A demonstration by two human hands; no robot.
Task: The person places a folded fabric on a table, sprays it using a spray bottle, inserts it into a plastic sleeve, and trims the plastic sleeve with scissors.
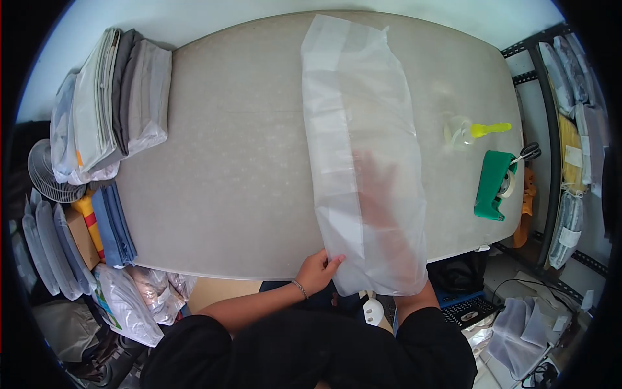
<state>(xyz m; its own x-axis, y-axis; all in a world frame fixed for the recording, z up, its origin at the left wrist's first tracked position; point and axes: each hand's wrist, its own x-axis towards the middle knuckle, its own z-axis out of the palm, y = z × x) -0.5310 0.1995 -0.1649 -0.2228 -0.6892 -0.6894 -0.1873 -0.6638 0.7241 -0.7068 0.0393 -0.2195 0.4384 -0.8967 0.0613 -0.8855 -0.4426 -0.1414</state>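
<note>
Looks down over a broad grey tabletop (233, 129), backed along the far edge by a pale, faintly bluish wall (259, 13). Bordered at the right by black metal shelving (553, 123) with perforated rails, loaded with bagged, folded goods (570, 223). Flanked at the left by a round, grilled fan (48, 170), just below tall stacked packets (97, 107). Lit softly and evenly throughout.

grey table (227, 162) with a translucent bag (343, 155), yellow-handled bottle (460, 131) and green tape dispenser (490, 188)
</note>
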